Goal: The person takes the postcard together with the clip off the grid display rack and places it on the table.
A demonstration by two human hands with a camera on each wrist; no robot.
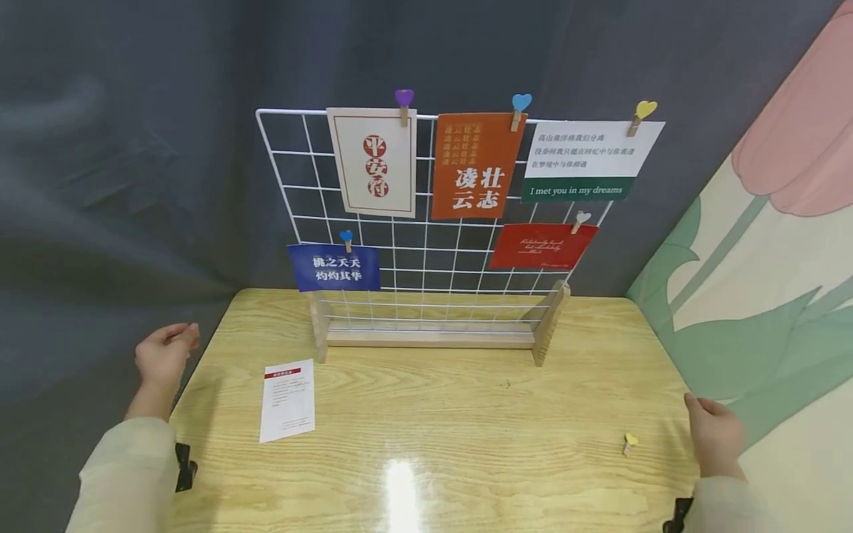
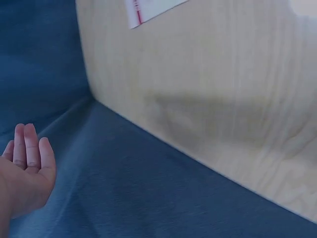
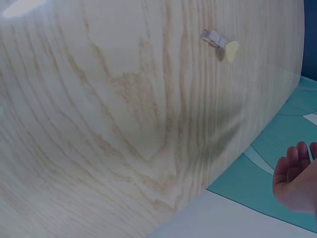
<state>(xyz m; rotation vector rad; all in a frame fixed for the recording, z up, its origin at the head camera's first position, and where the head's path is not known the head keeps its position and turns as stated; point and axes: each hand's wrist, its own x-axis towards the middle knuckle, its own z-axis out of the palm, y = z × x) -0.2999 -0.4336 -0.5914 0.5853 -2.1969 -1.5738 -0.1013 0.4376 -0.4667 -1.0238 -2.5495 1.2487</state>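
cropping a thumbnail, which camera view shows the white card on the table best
The head view: the white card lies wholly in frame, nothing covering it. The left wrist view catches only part, cut off at the top; the right wrist view shows none.

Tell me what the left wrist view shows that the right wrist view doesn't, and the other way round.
Only the left wrist view shows the white paper card with a red stripe, cut off by the top edge, and the left hand, its fingers extended.

Only the right wrist view shows the small wooden clip with a pale yellow heart lying on the table, the right hand, partly cut off, and the green printed backdrop.

Both show the pale wood-grain tabletop, with a bright patch of glare, and some dark blue cloth.
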